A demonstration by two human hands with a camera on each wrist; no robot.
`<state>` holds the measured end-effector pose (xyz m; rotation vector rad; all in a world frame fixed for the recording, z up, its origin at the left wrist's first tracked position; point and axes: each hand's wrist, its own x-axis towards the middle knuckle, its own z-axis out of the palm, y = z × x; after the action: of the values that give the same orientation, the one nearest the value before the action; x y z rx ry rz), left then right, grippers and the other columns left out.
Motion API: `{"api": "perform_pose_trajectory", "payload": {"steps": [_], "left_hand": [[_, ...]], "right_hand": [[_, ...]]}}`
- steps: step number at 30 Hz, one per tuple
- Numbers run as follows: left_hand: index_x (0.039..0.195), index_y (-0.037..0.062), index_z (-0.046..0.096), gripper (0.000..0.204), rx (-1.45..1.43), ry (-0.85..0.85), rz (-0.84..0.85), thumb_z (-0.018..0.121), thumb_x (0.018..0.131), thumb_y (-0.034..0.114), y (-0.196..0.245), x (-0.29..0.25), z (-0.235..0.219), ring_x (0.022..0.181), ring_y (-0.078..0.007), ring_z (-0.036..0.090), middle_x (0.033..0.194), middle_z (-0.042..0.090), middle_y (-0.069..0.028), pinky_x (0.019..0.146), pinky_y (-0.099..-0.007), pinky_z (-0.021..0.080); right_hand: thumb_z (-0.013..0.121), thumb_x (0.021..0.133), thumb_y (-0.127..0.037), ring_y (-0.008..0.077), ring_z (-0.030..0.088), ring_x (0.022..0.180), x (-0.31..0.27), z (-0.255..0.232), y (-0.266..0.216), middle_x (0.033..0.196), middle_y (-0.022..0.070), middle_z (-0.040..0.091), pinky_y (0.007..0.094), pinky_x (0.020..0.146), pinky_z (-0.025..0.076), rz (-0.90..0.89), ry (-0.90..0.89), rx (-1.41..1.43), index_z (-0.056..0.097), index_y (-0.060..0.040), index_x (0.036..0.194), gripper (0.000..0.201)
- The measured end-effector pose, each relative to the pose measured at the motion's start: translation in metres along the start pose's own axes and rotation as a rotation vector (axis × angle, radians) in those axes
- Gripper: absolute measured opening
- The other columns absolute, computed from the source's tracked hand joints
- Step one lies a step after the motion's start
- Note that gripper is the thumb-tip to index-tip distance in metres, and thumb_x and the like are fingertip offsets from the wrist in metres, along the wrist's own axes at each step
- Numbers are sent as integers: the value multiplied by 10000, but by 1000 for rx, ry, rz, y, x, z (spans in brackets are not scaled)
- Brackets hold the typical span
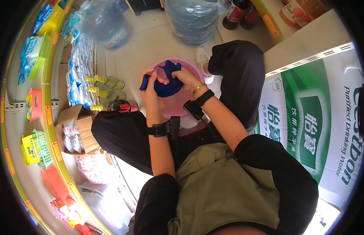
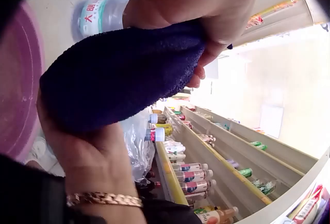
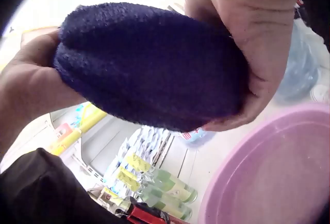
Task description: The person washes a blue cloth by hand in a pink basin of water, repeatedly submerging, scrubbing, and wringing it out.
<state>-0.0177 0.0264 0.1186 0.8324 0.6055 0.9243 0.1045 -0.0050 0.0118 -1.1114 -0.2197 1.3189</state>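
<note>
Both hands grip a bunched dark blue cloth (image 1: 168, 87) with a towel-like nap, one at each end. My left hand (image 1: 150, 89) holds the left end, thumb along the top. On the other side my right hand (image 1: 186, 77) has its fingers curled round the cloth, a bracelet and strap at the wrist. Beneath them is a round pink basin (image 1: 175, 106). In the left wrist view the cloth (image 2: 121, 74) is folded into a thick pad between the hands. The right wrist view shows the same folded pad (image 3: 149, 69), with the basin (image 3: 219, 183) below right.
Glass bottles with yellow caps (image 1: 113, 83) and an open carton (image 1: 88, 135) stand at left, beside shelving. A large water jug (image 1: 105, 27) and a plastic-wrapped bundle (image 1: 193, 19) are ahead. Big water packs (image 1: 307, 121) line the right. The person's legs flank the basin.
</note>
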Motion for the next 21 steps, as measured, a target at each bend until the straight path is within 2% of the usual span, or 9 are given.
{"api": "perform_pose_trajectory", "payload": {"steps": [1, 3, 8, 11, 13, 15, 16, 18, 21], "left_hand": [[927, 47, 464, 131, 0, 3, -4, 517, 815, 89, 1, 2, -2, 580, -177, 492, 615, 466, -75, 589, -336, 444], [889, 35, 470, 111, 36, 31, 9, 521, 818, 102, 2, 4, -4, 580, -182, 495, 614, 468, -72, 592, -333, 446], [813, 36, 477, 145, 22, 126, -28, 549, 823, 161, 1, 16, -13, 585, -170, 502, 621, 481, -73, 589, -310, 449], [873, 19, 532, 172, 118, 126, -84, 547, 832, 186, 9, 23, -15, 627, -145, 504, 716, 518, -72, 605, -283, 440], [1015, 5, 552, 263, 348, 155, 30, 532, 845, 205, 17, 26, -10, 694, -121, 493, 857, 539, -65, 659, -256, 422], [1119, 10, 522, 345, 401, 144, -5, 518, 855, 231, 24, 30, -6, 790, -117, 489, 987, 528, -58, 732, -243, 398], [1130, 14, 513, 358, 407, 61, 6, 517, 855, 244, 25, 32, -5, 847, -130, 495, 1016, 529, -72, 774, -253, 392], [1140, 18, 504, 372, 407, -20, 8, 516, 856, 258, 27, 34, -2, 904, -143, 501, 1046, 531, -86, 816, -263, 386], [1175, 13, 466, 413, 414, -124, 24, 506, 859, 277, 28, 35, 3, 1007, -177, 487, 1102, 516, -120, 876, -284, 370]], "right_hand": [[541, 688, -82, 173, 558, 608, -7, 6, -8, 702, 60, 574, 284, 546, 454, 5, 2, 0, 551, -1, 815, 151], [588, 650, -77, 158, 556, 626, -20, 16, -19, 711, 54, 587, 269, 560, 430, -62, 27, -348, 571, 29, 770, 160], [617, 654, -113, 157, 564, 649, -45, 33, -40, 727, 73, 606, 276, 598, 432, -191, -32, -480, 590, 34, 793, 203], [626, 652, -121, 175, 571, 647, -52, 38, -53, 733, 97, 611, 290, 611, 441, -297, -86, -594, 588, 27, 825, 231], [628, 647, -119, 197, 579, 642, -58, 44, -66, 726, 117, 611, 300, 612, 446, -362, -114, -623, 585, 24, 829, 236], [617, 676, -112, 193, 566, 634, -65, 52, -87, 704, 114, 591, 303, 612, 445, -494, -216, -936, 556, 23, 845, 224], [617, 676, -112, 193, 566, 634, -69, 58, -94, 704, 114, 591, 303, 612, 445, -490, -215, -938, 556, 23, 845, 224], [601, 663, -121, 290, 563, 629, -73, 71, -101, 683, 160, 573, 355, 572, 443, -680, -186, -1326, 529, 18, 784, 198], [572, 660, -130, 321, 548, 615, -63, 75, -105, 664, 160, 567, 381, 562, 430, -686, -213, -1514, 521, 2, 739, 162]]}}
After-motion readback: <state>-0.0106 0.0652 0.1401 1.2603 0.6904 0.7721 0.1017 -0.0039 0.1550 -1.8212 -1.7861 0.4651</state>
